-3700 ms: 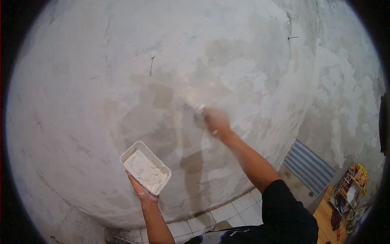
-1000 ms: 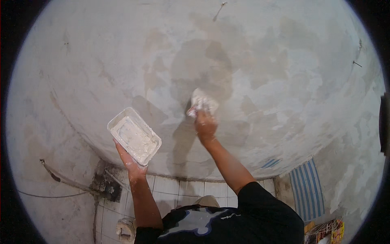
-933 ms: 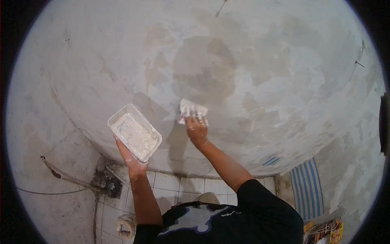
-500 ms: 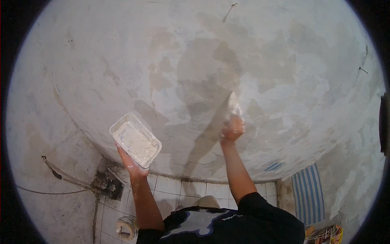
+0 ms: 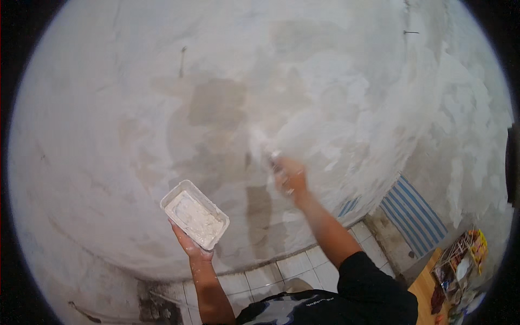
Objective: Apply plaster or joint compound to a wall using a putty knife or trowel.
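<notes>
My left hand [image 5: 189, 242] supports a white rectangular plastic tub [image 5: 195, 214] from beneath; pale paste coats its inside and my fingers. My right hand [image 5: 290, 176], blurred by motion, is closed on a flat, white-smeared tool [image 5: 262, 143], apparently a scraper, angled up and left at the patchy grey-white wall [image 5: 352, 81]. Whether the tool touches the wall is unclear from the blur. Damp-looking darker patches and shadows lie around it.
A blue-striped mat [image 5: 409, 211] hangs low at the right. Beside it are a wooden board [image 5: 428, 279] and a cluttered wire rack [image 5: 457, 262]. White floor tiles [image 5: 298, 262] run along the wall's foot. A nail [image 5: 406, 32] sticks from the upper wall; a pipe [image 5: 81, 311] sits bottom left.
The view has turned rightward since half a second ago, showing more of the rack and board. The tool has swung from upright to tilted left. The tub sits lower in the picture.
</notes>
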A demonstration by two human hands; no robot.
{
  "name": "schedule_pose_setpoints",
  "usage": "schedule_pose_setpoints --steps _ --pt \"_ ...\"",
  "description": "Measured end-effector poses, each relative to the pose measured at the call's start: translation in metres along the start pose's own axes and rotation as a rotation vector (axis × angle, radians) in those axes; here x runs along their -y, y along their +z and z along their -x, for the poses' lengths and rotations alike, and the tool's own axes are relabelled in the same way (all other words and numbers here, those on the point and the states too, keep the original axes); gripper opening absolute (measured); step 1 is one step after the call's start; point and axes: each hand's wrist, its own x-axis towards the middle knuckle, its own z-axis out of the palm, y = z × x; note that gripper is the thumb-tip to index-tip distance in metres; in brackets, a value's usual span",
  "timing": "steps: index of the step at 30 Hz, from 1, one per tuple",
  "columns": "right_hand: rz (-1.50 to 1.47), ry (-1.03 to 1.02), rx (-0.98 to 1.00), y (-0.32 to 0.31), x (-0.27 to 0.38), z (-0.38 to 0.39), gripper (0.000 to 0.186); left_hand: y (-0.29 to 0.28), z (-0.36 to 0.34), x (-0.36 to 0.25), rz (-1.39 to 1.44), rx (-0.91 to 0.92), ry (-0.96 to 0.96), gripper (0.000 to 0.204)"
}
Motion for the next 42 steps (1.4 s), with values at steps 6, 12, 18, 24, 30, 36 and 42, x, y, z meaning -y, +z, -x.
schedule_pose_setpoints --steps 6,12,18,24,30,36,42 --pt "0.404 -0.053 -0.586 -0.074 0.022 -0.125 0.020 0.005 0.003 -0.005 0.072 0.062 -0.068 0.057" --pt "0.664 -0.210 -0.247 0.033 0.015 -0.088 0.005 -0.001 -0.003 0.000 0.048 0.118 -0.044 0.059" --pt "0.368 -0.359 0.026 0.009 0.044 -0.072 0.009 0.009 0.003 -0.005 0.023 0.049 -0.009 0.061" --pt "0.529 0.180 -0.615 -0.091 0.019 -0.151 0.018 0.012 0.002 0.000 0.005 0.042 -0.054 0.063" --pt "0.604 0.318 -0.471 -0.048 0.038 -0.153 0.008 0.014 0.009 -0.004 -0.003 0.081 -0.058 0.064" --pt "0.428 -0.191 -0.076 0.044 0.117 -0.067 0.022 -0.002 0.003 -0.013 -0.008 0.211 -0.099 0.064" --pt "0.088 0.172 0.122 -0.009 0.153 -0.049 0.023 0.020 0.004 -0.032 -0.087 0.213 -0.232 0.066"
